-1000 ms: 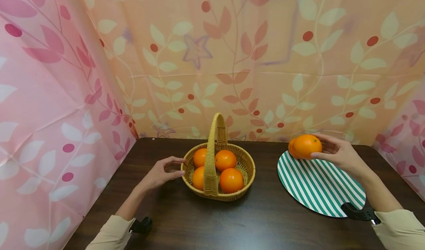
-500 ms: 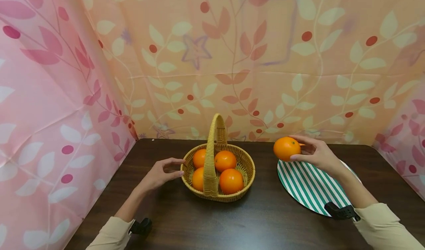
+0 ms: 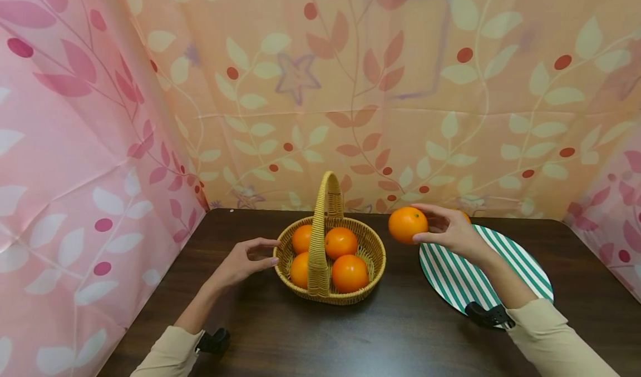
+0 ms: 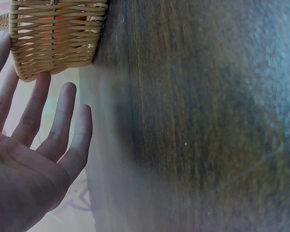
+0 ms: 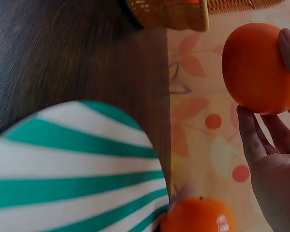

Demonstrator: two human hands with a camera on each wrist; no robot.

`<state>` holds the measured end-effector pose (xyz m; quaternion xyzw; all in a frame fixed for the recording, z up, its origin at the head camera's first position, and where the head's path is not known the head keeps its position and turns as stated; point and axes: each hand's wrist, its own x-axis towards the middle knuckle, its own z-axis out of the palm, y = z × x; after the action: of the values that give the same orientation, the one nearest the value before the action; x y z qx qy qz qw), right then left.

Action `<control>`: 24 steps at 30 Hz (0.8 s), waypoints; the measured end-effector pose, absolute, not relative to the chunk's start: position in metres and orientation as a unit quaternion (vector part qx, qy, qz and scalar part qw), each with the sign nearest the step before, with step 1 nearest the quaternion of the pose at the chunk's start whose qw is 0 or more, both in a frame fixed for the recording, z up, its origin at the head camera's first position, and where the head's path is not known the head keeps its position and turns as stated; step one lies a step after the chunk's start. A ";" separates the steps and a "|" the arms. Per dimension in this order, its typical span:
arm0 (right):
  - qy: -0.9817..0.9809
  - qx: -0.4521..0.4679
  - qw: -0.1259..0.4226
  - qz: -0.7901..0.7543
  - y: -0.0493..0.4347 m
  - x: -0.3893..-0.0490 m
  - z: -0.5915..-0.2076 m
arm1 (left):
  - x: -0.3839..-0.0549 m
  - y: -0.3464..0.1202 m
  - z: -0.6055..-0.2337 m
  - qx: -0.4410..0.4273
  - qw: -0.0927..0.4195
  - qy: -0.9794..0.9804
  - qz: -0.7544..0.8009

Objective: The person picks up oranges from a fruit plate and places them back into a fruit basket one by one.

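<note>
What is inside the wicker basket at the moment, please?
The wicker basket holds four oranges in the head view. Its handle covers part of the left two, and anything beneath the oranges is hidden.

Staged booth: floral cloth backdrop (image 3: 350, 88) (draped) around table (image 3: 400, 332).

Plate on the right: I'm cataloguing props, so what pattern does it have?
The plate has green and white stripes, clearest in the head view.

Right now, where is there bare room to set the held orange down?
Bare: most of the striped plate, apart from an orange at its far edge, and the table between plate and basket. The basket already holds four oranges. The right hand holds the orange.
</note>
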<state>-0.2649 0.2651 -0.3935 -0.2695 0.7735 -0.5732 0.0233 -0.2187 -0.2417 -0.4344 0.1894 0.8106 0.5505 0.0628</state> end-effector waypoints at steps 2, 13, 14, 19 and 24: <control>0.769 -0.270 0.029 -0.579 0.260 -0.266 -0.394 | -0.219 -0.242 -0.435 0.191 0.063 0.811 0.550; 0.759 -0.297 0.041 -0.578 0.231 -0.267 -0.393 | -0.219 -0.241 -0.435 0.192 0.056 0.814 0.545; 0.759 -0.300 0.042 -0.577 0.228 -0.267 -0.393 | -0.219 -0.241 -0.435 0.193 0.055 0.814 0.545; 0.754 -0.311 0.049 -0.576 0.216 -0.266 -0.395 | -0.220 -0.242 -0.436 0.194 0.054 0.815 0.544; 0.748 -0.326 0.055 -0.576 0.207 -0.265 -0.396 | -0.221 -0.242 -0.436 0.189 0.055 0.815 0.546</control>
<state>-0.2648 0.2070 -0.3965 -0.3258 0.7481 -0.5755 0.0552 -0.2207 -0.2422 -0.4365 0.1886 0.8146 0.5457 0.0551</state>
